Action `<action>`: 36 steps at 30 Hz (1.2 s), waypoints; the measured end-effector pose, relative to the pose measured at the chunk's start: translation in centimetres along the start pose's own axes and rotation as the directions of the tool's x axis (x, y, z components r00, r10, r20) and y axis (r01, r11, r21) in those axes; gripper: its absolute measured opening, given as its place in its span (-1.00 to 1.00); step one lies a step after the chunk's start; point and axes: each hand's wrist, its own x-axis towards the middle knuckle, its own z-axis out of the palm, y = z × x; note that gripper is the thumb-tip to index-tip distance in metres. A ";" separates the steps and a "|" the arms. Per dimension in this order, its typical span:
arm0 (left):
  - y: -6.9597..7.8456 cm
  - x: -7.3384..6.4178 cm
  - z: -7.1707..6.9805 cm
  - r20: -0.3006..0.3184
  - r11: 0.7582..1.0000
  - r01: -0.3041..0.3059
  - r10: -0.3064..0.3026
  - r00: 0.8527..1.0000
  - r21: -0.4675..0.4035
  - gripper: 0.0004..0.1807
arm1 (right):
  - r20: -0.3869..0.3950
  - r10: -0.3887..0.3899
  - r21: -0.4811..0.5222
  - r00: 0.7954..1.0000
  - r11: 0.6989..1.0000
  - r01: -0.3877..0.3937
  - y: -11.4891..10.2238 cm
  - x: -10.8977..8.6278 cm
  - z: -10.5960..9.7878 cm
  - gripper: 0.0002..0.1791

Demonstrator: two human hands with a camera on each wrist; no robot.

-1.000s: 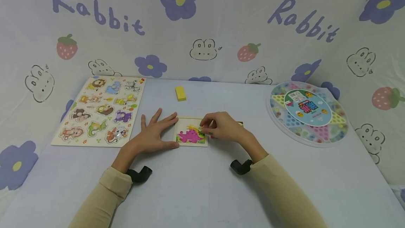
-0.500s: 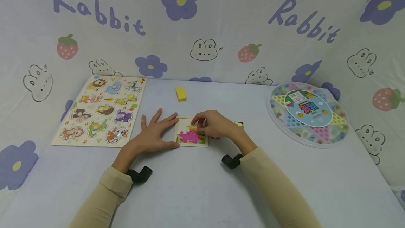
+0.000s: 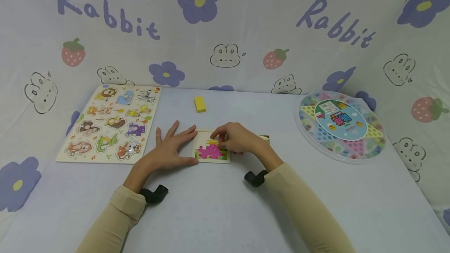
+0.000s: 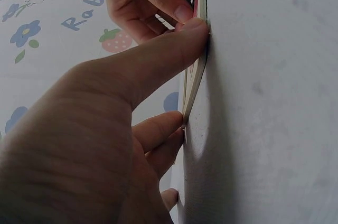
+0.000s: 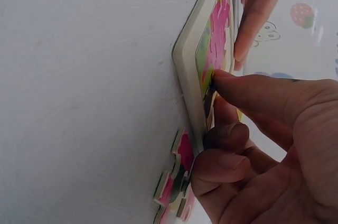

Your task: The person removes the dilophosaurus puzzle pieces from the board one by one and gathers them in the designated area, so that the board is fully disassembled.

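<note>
On the white bench (image 3: 211, 210), I see the dinosaur puzzle board (image 3: 202, 138) lying flat, left hand (image 3: 170, 150) fingers spread at its left edge, right hand (image 3: 234, 138) fingers pinching a puzzle piece (image 5: 209, 102) just right of its bare top-left part.

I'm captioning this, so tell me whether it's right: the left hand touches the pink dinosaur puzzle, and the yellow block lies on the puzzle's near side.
Wrong side: the head view shows the yellow block on the far side of the pink dinosaur puzzle. The left hand does touch the puzzle.
</note>
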 end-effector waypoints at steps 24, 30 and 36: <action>-0.1 0.1 0.0 -0.013 1.000 -0.004 0.004 1.000 -0.004 0.03 | -0.108 -0.061 -0.025 0.992 0.998 0.058 -0.1 -0.4 0.8 -0.68; -0.2 0.2 0.1 -0.014 1.000 -0.013 0.013 1.000 0.001 0.03 | -0.163 -0.103 -0.042 0.981 0.994 0.097 0.0 -0.6 1.1 -0.73; -0.2 0.1 0.0 -0.013 1.000 -0.005 0.005 1.000 0.000 0.04 | -0.203 -0.114 -0.020 0.973 0.993 0.112 -0.2 -0.7 1.2 -0.79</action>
